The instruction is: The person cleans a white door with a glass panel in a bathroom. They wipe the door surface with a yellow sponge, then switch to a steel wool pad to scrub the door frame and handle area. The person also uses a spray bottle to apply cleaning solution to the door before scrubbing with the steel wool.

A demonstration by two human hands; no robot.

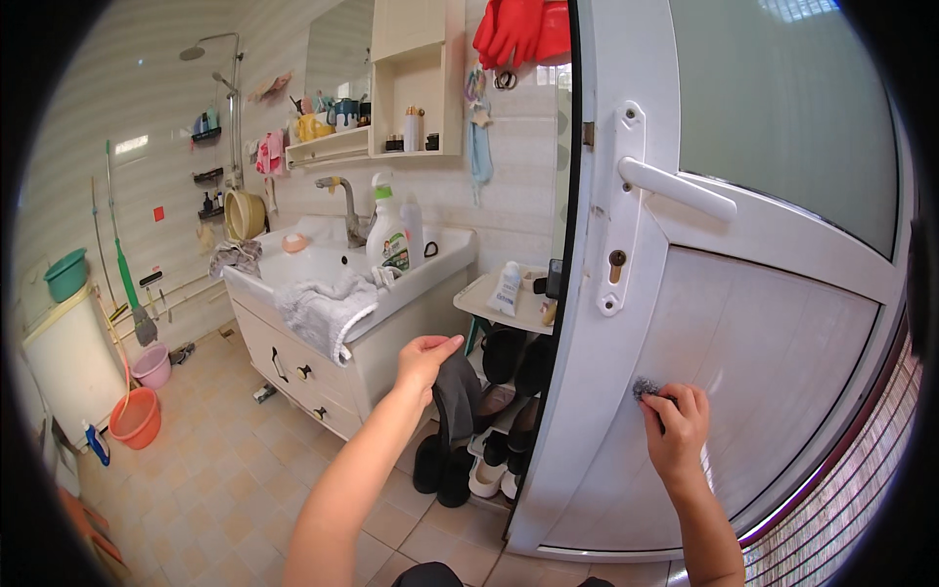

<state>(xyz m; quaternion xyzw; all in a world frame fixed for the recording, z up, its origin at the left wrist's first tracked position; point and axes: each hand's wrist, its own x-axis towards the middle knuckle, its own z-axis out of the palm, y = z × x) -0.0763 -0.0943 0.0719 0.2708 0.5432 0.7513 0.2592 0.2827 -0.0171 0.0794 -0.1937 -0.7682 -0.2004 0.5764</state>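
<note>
Between the fingers and thumb of my left hand [421, 372] hangs a dark grey cloth [455, 394], draped down in front of the shoe shelves. My right hand [677, 428] is closed on a dark grey scrubber that looks like steel wool [644, 387], held at the lower panel of the white door [773, 338]. Part of the scrubber is hidden by my fingers. Above it, the door carries a white lever handle [680, 188] on a long plate with a keyhole.
Left of the door is a shoe rack [486, 477] with several shoes, a tube [506, 289] on its top. Beyond stands a white sink [323, 256] with a spray bottle [388, 230] and grey towel [328, 305]. An orange basin [135, 419] sits on the tiled floor at far left.
</note>
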